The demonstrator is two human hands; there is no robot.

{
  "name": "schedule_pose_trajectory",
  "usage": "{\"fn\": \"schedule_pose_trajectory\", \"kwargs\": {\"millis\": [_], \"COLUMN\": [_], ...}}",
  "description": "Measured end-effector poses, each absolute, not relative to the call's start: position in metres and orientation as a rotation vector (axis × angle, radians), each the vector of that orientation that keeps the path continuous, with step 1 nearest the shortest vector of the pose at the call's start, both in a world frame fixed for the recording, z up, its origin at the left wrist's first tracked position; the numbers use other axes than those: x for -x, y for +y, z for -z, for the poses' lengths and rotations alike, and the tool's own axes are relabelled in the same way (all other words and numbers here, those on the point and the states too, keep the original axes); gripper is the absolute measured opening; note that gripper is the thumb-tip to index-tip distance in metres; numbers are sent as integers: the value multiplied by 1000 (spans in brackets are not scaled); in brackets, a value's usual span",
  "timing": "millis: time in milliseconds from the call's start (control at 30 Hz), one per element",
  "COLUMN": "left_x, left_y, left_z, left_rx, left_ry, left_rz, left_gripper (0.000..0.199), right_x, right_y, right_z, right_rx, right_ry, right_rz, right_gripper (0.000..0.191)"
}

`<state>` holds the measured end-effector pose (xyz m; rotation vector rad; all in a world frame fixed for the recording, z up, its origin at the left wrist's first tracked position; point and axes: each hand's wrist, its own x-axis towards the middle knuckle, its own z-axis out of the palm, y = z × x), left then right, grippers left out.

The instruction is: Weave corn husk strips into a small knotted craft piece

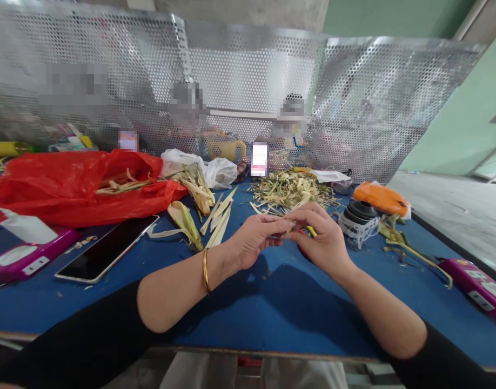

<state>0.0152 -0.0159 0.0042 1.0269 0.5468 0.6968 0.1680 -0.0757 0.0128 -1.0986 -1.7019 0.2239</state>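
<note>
My left hand [256,237], with a gold bangle at the wrist, is closed in a pinch above the blue table [248,319]. My right hand [319,237] meets it fingertip to fingertip, also pinched. What lies between the fingers is too small and hidden to name. Something with yellow and red parts [312,231] shows just behind the right fingers. Beyond both hands is a heap of shredded dry husk [292,186]. Loose pale husk strips [221,221] and a husk-covered corn ear [185,224] lie to the left of my left hand.
At left are a red plastic bag [78,186], a black-screened phone [106,251] and a purple device [33,256]. Black stacked discs with white string [357,216], an orange packet [381,199] and another purple device [477,286] lie at right. A perforated metal screen [248,70] stands behind.
</note>
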Motion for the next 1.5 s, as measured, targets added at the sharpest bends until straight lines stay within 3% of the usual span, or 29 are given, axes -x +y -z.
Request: {"fn": "schedule_pose_trajectory", "kwargs": {"millis": [333,500,667,1233,1500], "left_x": [-13,-16,-21,-24,-24], "left_y": [-14,-15,-19,-26,-22], "left_z": [-6,-5,-2,-1,1], "left_rx": [-1002,-959,-948,-1115,-1200], "left_ry": [533,518,537,668,688], "left_rz": [-638,-703,-835,-1078,-1143], "left_gripper": [28,30,29,19,14], "right_x": [-164,-166,-160,-161,-159], "right_y": [-77,-76,-78,-71,-72], "right_z": [-12,-7,-2,-12,-6], "right_rx": [1134,1150,1190,1064,1087], "right_ry": [-1661,-1671,-1632,-834,-882], "right_rz": [-166,-151,-99,-1207,-1269], "right_gripper": [13,22,8,31,27]}}
